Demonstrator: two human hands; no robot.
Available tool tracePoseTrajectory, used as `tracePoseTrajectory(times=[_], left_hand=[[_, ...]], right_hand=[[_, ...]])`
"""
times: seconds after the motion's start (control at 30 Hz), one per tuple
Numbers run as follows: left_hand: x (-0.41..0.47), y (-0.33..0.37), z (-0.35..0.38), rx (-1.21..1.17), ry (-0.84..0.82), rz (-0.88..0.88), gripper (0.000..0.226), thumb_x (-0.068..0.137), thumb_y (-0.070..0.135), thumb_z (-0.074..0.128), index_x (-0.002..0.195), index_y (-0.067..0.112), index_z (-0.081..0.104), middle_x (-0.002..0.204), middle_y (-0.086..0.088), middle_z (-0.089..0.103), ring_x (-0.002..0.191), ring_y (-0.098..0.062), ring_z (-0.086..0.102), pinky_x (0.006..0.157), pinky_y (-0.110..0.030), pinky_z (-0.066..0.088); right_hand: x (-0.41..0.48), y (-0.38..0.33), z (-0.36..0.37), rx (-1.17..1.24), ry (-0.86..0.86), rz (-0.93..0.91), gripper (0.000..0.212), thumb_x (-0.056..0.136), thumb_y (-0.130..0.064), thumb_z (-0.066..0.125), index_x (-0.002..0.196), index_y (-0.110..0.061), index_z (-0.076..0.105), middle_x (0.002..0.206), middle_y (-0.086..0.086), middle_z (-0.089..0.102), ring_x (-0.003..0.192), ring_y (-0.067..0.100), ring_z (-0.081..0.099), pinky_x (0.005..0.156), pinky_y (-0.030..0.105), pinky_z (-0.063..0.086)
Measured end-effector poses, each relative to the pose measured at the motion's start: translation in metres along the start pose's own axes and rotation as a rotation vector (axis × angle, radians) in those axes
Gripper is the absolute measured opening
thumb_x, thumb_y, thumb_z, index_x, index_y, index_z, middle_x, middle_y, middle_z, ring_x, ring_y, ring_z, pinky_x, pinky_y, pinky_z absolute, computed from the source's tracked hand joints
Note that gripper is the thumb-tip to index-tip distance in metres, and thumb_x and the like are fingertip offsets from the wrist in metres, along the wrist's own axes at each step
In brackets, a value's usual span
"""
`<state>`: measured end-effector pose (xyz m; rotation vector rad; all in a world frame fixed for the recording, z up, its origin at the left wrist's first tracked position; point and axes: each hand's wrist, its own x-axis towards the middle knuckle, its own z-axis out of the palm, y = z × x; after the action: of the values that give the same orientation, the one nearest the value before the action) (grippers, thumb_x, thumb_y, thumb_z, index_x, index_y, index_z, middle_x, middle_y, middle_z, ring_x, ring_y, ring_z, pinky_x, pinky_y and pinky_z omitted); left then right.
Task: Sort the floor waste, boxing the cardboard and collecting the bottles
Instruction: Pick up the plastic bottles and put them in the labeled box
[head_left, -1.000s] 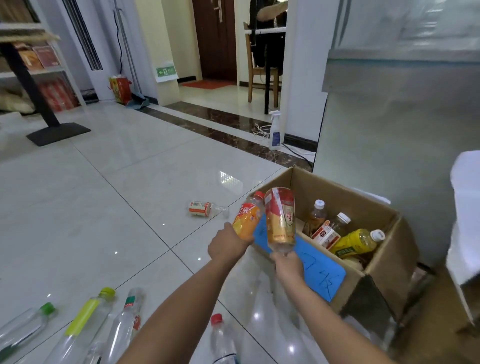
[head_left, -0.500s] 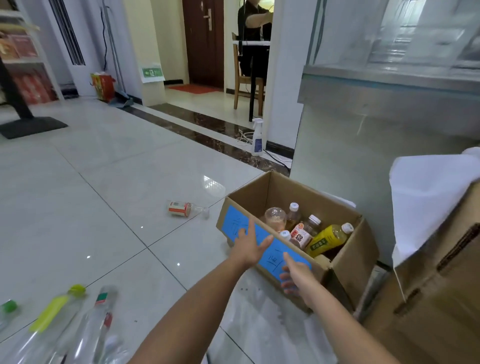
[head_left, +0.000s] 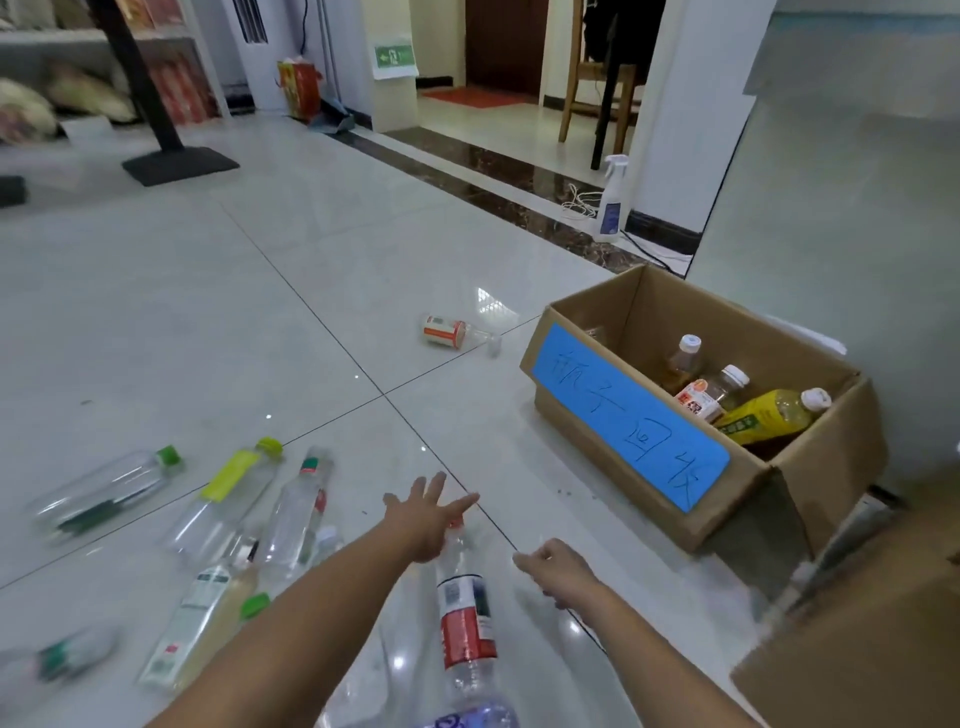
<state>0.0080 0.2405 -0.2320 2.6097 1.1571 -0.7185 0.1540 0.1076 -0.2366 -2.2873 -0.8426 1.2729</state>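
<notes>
- A pile of bottles (head_left: 291, 514) lies on the floor (head_left: 208, 312) at the left. Some of them touch each other, and they are right beside the left arm.
- Open floor spreads past the pile, all the way to the black stand (head_left: 179, 163) far back.
- One small orange-label bottle (head_left: 447, 332) lies alone in the middle, away from the pile and near the left corner of the cardboard box (head_left: 779, 499).
- The left hand (head_left: 423, 519) hangs over the top end of the red-label bottle (head_left: 465, 618). Its fingers are spread wide and it holds nothing.
- The right hand (head_left: 553, 569) is just to the right, fingers loosely curled, with nothing seen in it.
- A strip of floor lies between this hand and the cardboard box.
- The box is open on top, with a blue paper (head_left: 628, 415) on its front. Bottles sit inside, one of them the yellow bottle (head_left: 769, 415).
- A second brown box (head_left: 857, 649) fills the lower right corner.
- A second ago each hand held a bottle over the box. Then both hands were at its front edge. Now they are back low by the floor bottles.
- The floor is shiny pale tile with thin dark lines.
- A spray bottle (head_left: 613, 200) stands by the white wall, behind the box.
</notes>
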Motion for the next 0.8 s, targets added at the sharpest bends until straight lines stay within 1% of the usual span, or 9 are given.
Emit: tracePoseTrajectory(times=[0.03, 0.1, 0.13, 0.17, 0.2, 0.3, 0.43, 0.57, 0.8], left_hand=[[-0.005, -0.005, 0.008, 0.066, -0.018, 0.029, 0.079, 0.098, 0.011, 0.048, 0.150, 0.046, 0.001, 0.162, -0.005, -0.013, 0.149, -0.031, -0.008, 0.113, -0.063, 0.014], [-0.014, -0.013, 0.019, 0.152, -0.031, 0.076, 0.087, 0.094, 0.003, 0.053, 0.151, 0.045, 0.003, 0.162, -0.003, -0.014, 0.149, -0.031, -0.010, 0.113, -0.066, 0.012], [-0.016, -0.015, 0.024, 0.182, -0.029, 0.100, 0.087, 0.093, 0.002, 0.054, 0.151, 0.044, 0.004, 0.162, -0.003, -0.014, 0.149, -0.031, -0.010, 0.113, -0.066, 0.012], [-0.017, -0.015, 0.029, 0.205, -0.028, 0.123, 0.086, 0.093, 0.003, 0.054, 0.152, 0.042, 0.004, 0.162, -0.002, -0.013, 0.149, -0.030, -0.008, 0.113, -0.066, 0.013], [-0.018, -0.015, 0.033, 0.222, -0.031, 0.138, 0.087, 0.093, 0.004, 0.056, 0.152, 0.040, 0.004, 0.162, -0.002, -0.012, 0.149, -0.030, -0.007, 0.112, -0.066, 0.014], [-0.017, -0.014, 0.042, 0.241, -0.027, 0.146, 0.092, 0.090, 0.009, 0.062, 0.153, 0.036, 0.000, 0.162, -0.003, -0.011, 0.150, -0.030, -0.004, 0.112, -0.066, 0.017], [-0.015, -0.011, 0.046, 0.297, 0.003, 0.176, 0.093, 0.089, 0.012, 0.064, 0.154, 0.028, -0.001, 0.162, -0.004, -0.012, 0.150, -0.029, -0.006, 0.111, -0.066, 0.017], [-0.013, -0.010, 0.048, 0.342, 0.037, 0.189, 0.089, 0.090, 0.011, 0.062, 0.154, 0.023, 0.001, 0.162, -0.006, -0.012, 0.150, -0.029, -0.007, 0.113, -0.065, 0.014], [-0.006, -0.012, 0.054, 0.359, 0.029, 0.173, 0.087, 0.091, 0.013, 0.061, 0.154, 0.022, 0.002, 0.162, -0.009, -0.004, 0.150, -0.028, -0.006, 0.117, -0.059, 0.006]], right_hand=[[0.000, 0.000, 0.012, -0.042, -0.039, -0.004, 0.032, 0.087, -0.044, 0.058, 0.096, -0.014, 0.052, 0.097, 0.004, 0.057, 0.074, 0.010, 0.047, 0.071, 0.025, 0.037], [0.002, 0.002, 0.034, -0.112, -0.112, 0.002, 0.065, 0.082, -0.051, 0.062, 0.129, -0.010, 0.045, 0.128, 0.005, 0.053, 0.102, 0.014, 0.052, 0.083, 0.026, 0.041], [0.003, 0.003, 0.045, -0.147, -0.138, 0.013, 0.077, 0.079, -0.055, 0.064, 0.136, -0.009, 0.039, 0.137, 0.005, 0.049, 0.114, 0.017, 0.051, 0.091, 0.027, 0.042], [0.004, 0.005, 0.054, -0.192, -0.153, 0.010, 0.084, 0.076, -0.057, 0.066, 0.138, -0.009, 0.037, 0.139, 0.006, 0.047, 0.121, 0.019, 0.050, 0.097, 0.029, 0.043], [0.002, 0.004, 0.062, -0.230, -0.167, 0.008, 0.086, 0.073, -0.059, 0.067, 0.137, -0.009, 0.037, 0.136, 0.006, 0.049, 0.121, 0.020, 0.051, 0.099, 0.031, 0.044], [0.004, 0.007, 0.080, -0.289, -0.201, -0.009, 0.083, 0.068, -0.060, 0.067, 0.130, -0.013, 0.039, 0.125, 0.002, 0.056, 0.112, 0.017, 0.057, 0.098, 0.033, 0.048], [0.009, 0.008, 0.091, -0.283, -0.203, 0.018, 0.086, 0.068, -0.054, 0.072, 0.133, -0.014, 0.033, 0.129, 0.003, 0.055, 0.115, 0.018, 0.057, 0.098, 0.030, 0.048], [0.015, 0.007, 0.095, -0.256, -0.156, 0.010, 0.082, 0.066, -0.046, 0.075, 0.131, -0.014, 0.039, 0.127, 0.003, 0.055, 0.114, 0.018, 0.058, 0.095, 0.029, 0.049], [0.020, 0.008, 0.084, -0.471, -0.090, -0.108, 0.073, 0.065, -0.046, 0.074, 0.126, -0.019, 0.042, 0.122, 0.001, 0.056, 0.111, 0.018, 0.056, 0.087, 0.030, 0.047]])
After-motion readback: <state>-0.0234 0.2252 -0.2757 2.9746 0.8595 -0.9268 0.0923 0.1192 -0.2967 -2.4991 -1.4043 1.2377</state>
